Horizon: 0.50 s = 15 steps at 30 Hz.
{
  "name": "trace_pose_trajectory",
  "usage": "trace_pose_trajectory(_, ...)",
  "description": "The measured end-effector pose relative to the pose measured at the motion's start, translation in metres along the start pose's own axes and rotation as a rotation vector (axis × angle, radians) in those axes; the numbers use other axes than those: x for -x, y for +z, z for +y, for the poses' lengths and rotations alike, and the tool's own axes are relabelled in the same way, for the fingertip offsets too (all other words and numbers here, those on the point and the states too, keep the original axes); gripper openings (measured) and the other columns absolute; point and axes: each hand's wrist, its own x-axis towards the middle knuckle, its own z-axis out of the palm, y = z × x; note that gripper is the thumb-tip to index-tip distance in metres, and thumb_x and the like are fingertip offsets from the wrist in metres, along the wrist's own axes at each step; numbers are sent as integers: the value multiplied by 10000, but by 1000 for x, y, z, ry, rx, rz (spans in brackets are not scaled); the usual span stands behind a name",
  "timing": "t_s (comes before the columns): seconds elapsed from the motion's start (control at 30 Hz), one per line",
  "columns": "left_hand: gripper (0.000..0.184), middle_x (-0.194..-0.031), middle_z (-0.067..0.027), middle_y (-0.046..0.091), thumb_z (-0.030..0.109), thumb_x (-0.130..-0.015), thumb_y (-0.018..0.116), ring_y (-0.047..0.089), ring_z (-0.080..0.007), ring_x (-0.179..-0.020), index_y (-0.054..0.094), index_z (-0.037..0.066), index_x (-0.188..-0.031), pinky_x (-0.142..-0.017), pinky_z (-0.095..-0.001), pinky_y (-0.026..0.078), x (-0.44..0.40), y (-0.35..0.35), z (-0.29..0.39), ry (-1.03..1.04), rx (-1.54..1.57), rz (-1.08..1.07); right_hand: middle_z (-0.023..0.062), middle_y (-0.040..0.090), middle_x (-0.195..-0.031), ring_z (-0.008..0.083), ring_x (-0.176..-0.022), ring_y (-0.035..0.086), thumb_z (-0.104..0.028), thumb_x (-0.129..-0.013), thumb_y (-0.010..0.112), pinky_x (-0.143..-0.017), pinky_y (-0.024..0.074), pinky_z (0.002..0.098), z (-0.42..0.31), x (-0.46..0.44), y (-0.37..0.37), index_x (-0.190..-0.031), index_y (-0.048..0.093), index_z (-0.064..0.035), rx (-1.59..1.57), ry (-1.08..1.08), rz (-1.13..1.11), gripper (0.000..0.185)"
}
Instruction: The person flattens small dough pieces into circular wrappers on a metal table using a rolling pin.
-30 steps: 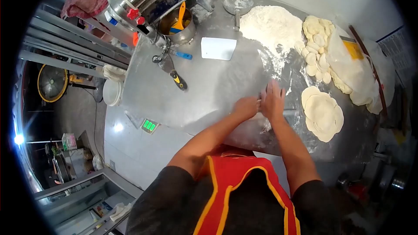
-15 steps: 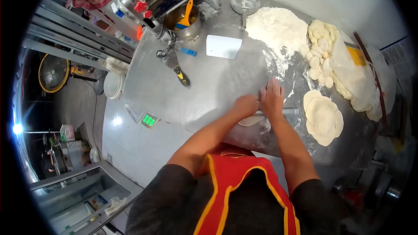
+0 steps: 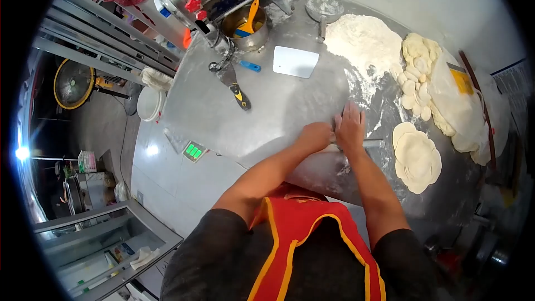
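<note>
My right hand [image 3: 351, 129] lies with fingers stretched flat over a rolling pin [image 3: 374, 143], whose end sticks out to the right. Close beside it, my left hand [image 3: 317, 136] is closed in a fist; whatever it grips is hidden. The dough at the pin is mostly covered by my hands and forearms. To the right lies a stack of thin, flat dough rounds [image 3: 418, 159]. Beyond it are several small dough pieces [image 3: 413, 93], next to a larger dough lump [image 3: 419, 48] partly under a plastic bag [image 3: 463, 112].
Loose flour [image 3: 362, 39] is heaped at the back of the metal table [image 3: 267, 117]. A white dough scraper [image 3: 295, 62], a scraper with a yellow-black handle [image 3: 240, 98] and a pot [image 3: 257, 40] holding an orange brush [image 3: 253, 12] stand left. A digital scale [image 3: 194, 151] sits near the front-left edge.
The pale dough round that showed below my hands is now mostly out of sight. My hands stay close together at the rolling pin; the whole view has shifted slightly.
</note>
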Motion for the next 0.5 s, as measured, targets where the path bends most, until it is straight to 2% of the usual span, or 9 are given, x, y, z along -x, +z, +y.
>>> trace_pose_trajectory(0.07, 343, -1000, -165, 691, 395, -890, 569, 656, -366, -944, 695, 91, -984, -813, -498, 502, 1, -13, 12, -25, -86, -113, 250, 452, -1431, 381, -1340, 418, -266, -891, 617, -1113, 290, 539, -13, 5, -26, -1333, 479, 75, -42, -60, 56, 575)
trace_pose_trajectory(0.13, 344, -1019, -160, 690, 386, -885, 578, 655, -366, -957, 693, 77, -983, -813, -495, 503, 11, -7, -19, -59, -4, -34, 264, 437, -1438, 400, -1339, 413, -246, -865, 636, -1106, 294, 549, -5, 71, -27, -1334, 469, 79, -106, -74, -40, 595)
trace_pose_trajectory(0.2, 340, -1036, -159, 689, 375, -881, 587, 653, -368, -964, 692, 70, -988, -810, -493, 503, 14, -1, -31, -45, 78, 13, 273, 451, -1417, 415, -1335, 413, -239, -851, 650, -1100, 297, 558, -4, 126, -52, -1338, 461, 85, -189, -63, -248, 615)
trace_pose_trajectory(0.23, 335, -1043, -160, 688, 369, -880, 592, 651, -371, -964, 692, 70, -993, -807, -493, 503, 18, 5, -31, -21, 124, 15, 268, 458, -1411, 409, -1336, 413, -237, -857, 644, -1101, 295, 557, -3, 127, -50, -1341, 459, 86, -177, -79, -211, 611)
trace_pose_trajectory(0.3, 327, -1057, -163, 686, 356, -876, 601, 648, -376, -964, 693, 70, -1005, -802, -492, 502, 25, 12, -33, 31, 205, 22, 259, 471, -1399, 397, -1337, 413, -233, -870, 632, -1103, 292, 554, -4, 119, -42, -1348, 453, 87, -157, -106, -128, 602)
trace_pose_trajectory(0.37, 321, -1071, -165, 684, 343, -872, 610, 644, -381, -964, 694, 70, -1017, -797, -491, 501, 24, 15, -32, 91, 286, 38, 254, 469, -1410, 398, -1320, 436, -212, -878, 621, -1104, 275, 582, -8, 64, -28, -1351, 462, 63, -152, -42, -79, 569)
trace_pose_trajectory(0.43, 320, -1046, -167, 688, 348, -877, 600, 645, -380, -959, 700, 73, -1006, -804, -487, 497, 11, 3, -8, 24, 169, -26, 251, 478, -1399, 392, -1315, 436, -222, -904, 595, -1108, 275, 576, 3, 14, 6, -1354, 463, 56, 16, -38, -70, 546)
trace_pose_trajectory(0.5, 336, -1015, -179, 696, 353, -913, 564, 660, -378, -948, 719, 63, -983, -805, -502, 520, -3, -3, 7, 9, 21, -109, 252, 481, -1395, 395, -1317, 432, -227, -900, 594, -1110, 276, 571, 0, -4, 8, -1355, 465, 54, -16, -43, 29, 550)
